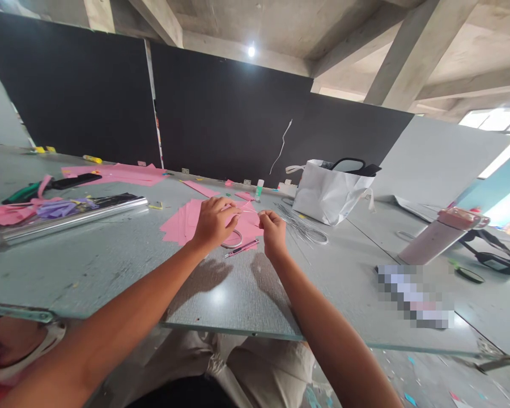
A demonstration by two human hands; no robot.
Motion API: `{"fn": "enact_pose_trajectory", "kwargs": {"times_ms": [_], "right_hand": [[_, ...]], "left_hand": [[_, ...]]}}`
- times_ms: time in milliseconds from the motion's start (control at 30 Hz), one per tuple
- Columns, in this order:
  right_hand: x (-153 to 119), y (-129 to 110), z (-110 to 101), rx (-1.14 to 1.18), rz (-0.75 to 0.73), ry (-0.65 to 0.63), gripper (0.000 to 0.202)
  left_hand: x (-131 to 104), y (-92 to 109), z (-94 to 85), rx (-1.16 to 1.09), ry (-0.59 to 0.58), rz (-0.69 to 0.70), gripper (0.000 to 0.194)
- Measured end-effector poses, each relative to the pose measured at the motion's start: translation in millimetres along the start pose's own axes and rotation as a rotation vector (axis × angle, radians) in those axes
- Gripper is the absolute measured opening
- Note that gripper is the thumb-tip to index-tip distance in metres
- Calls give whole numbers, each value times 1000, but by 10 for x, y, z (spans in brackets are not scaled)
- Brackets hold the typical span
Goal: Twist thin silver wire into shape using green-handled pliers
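My left hand (215, 222) is over the pink paper sheets (182, 222), with thumb and fingers pinched on one end of a thin pale strand (250, 211). My right hand (272, 232) is closed on the strand's other end, at the right edge of the paper. Whether the strand is wire or thread, I cannot tell. Below the hands, a pink utility knife (243, 248) lies on the table. A pale ring (233, 240) sits beside it, partly hidden by my left hand. Several thin metal wires (300, 226) are spread just right of my right hand.
Left on the table (110, 277) lie a silver foil roll (76, 220), a purple bundle (63, 208) and more pink paper (123, 174). A glue stick (259, 190) stands behind. To the right are a white bag (331, 192), a bottle (433, 235) and a blurred item (416, 294).
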State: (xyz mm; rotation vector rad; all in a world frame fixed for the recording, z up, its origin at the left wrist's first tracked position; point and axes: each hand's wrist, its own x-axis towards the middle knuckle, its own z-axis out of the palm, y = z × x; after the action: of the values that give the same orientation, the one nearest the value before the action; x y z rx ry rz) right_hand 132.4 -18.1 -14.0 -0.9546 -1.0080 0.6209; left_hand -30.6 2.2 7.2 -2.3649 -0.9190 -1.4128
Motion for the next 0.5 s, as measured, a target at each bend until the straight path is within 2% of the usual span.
{"fn": "enact_pose_trajectory", "kwargs": {"times_ms": [67, 133, 167, 233, 300, 367, 433, 500], "right_hand": [[27, 3, -29, 78, 42, 31, 21], [44, -5, -55, 157, 90, 22, 22], [45, -11, -63, 194, 120, 7, 22], [36, -23, -65, 255, 189, -31, 21], [13, -27, -49, 293, 258, -65, 21], [-12, -20, -25, 312, 323, -95, 23], [-31, -6, -4, 311, 373, -129, 23], [-39, 9, 5, 293, 391, -172, 22]], "left_hand": [[-28, 51, 2, -34, -47, 96, 19], [-69, 85, 38, -156, -195, 115, 21], [-94, 90, 69, -216, -272, 64, 20], [-147, 73, 150, -297, -364, -127, 20], [-195, 29, 235, -348, -322, -281, 31], [-231, -20, 301, -390, -194, -320, 40], [-252, -49, 332, -414, -99, -266, 36], [-255, -52, 324, -401, -102, -148, 29]]}}
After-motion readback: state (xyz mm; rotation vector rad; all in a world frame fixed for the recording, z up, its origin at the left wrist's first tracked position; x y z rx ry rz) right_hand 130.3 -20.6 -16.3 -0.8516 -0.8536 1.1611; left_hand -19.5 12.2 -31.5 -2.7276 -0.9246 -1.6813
